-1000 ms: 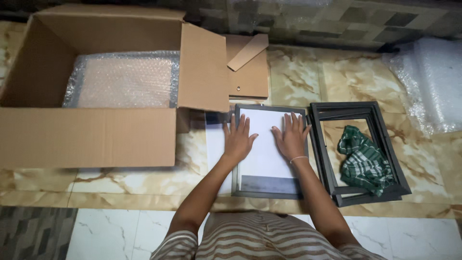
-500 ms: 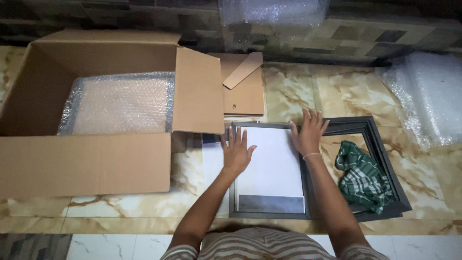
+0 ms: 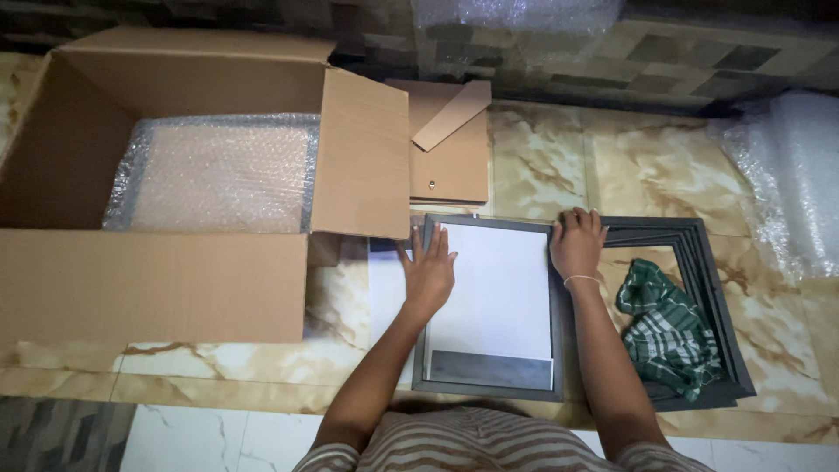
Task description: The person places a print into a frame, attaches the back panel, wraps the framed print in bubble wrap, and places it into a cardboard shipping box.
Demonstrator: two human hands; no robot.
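Resting on a marble-patterned floor (image 3: 542,166), both hands (image 3: 502,258) on a frame (image 3: 489,385).

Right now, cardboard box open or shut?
Open: the cardboard box has its flaps spread outward, with bubble wrap visible lying inside.

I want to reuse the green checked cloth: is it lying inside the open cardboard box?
No, the green checked cloth lies within the empty dark frames on the marble floor, right of the hands, apart from the open cardboard box.

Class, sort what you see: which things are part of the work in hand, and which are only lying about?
In hand: left hand, right hand, grey frame, white sheet.

Lying about: cardboard box, bubble wrap, green cloth, empty frames, brown backing board.
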